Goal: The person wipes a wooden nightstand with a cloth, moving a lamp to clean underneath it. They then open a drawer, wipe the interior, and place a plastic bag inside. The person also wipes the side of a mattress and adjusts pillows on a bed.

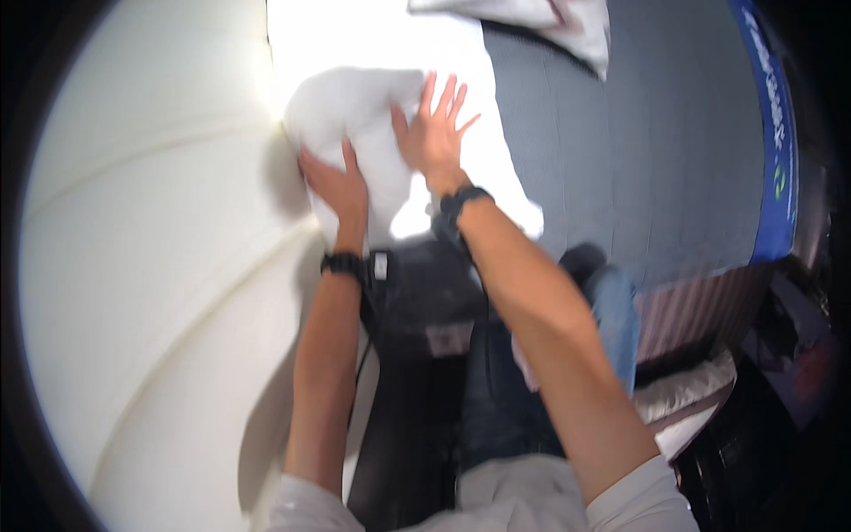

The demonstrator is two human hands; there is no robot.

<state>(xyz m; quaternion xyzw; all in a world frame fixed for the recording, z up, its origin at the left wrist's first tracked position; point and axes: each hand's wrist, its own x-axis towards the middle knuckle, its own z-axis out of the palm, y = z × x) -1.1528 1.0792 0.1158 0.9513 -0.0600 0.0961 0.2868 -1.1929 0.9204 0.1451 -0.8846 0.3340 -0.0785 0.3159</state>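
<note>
A white, pillow-like piece of bedding [372, 100] lies before me, much of it washed out by bright light. My left hand [338, 187] rests along its left edge, thumb apart from the fingers, close to the white wall. Flat on top, to the right, is my right hand [431, 136] with its fingers spread. Neither hand is closed around anything. Both wrists carry dark bands, and a shadow falls across the fabric beyond my hands.
A grey mattress-like surface [618, 153] extends right to a blue band [774, 139] bearing writing. Another pale pillow [578, 30] lies at the top. The white wall [159, 173] curves along the left. A dark, blurred object [432, 279] sits below the bedding; a pale cushion [695, 392] lies lower right.
</note>
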